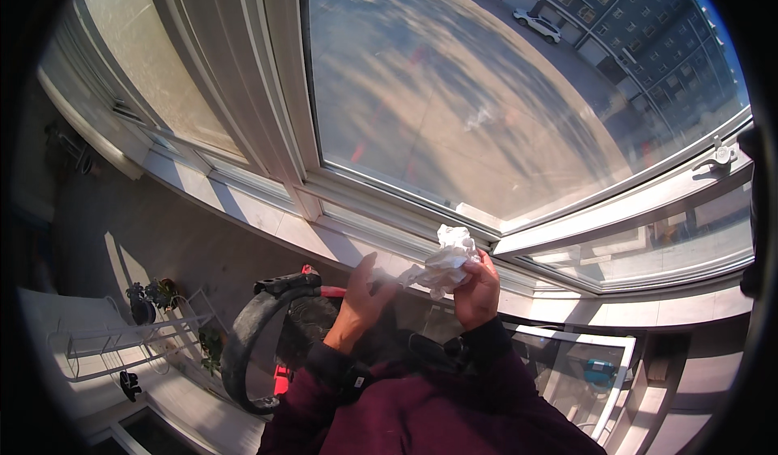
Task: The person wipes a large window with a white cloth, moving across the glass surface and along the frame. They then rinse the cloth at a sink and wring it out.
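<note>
A crumpled wad of white tissue (446, 264) is gripped between the thumb and fingers of my right hand (478, 293), just above the window sill. A thin end of the wad trails toward my left hand (363, 299). That hand is raised beside it with thumb and fingers apart, and no firm hold on the wad shows. Beyond both hands runs the white window sill (348, 244), partly sunlit, beneath the large window pane (454, 90). Dark maroon sleeves cover both my forearms.
An opened white-framed sash with a handle (717, 157) is at the right. Close by my left arm stands a black curved object with red parts (243, 333). A white wire rack (121, 337) and potted plants (154, 294) are at lower left. A white-framed glass panel (567, 366) leans lower right.
</note>
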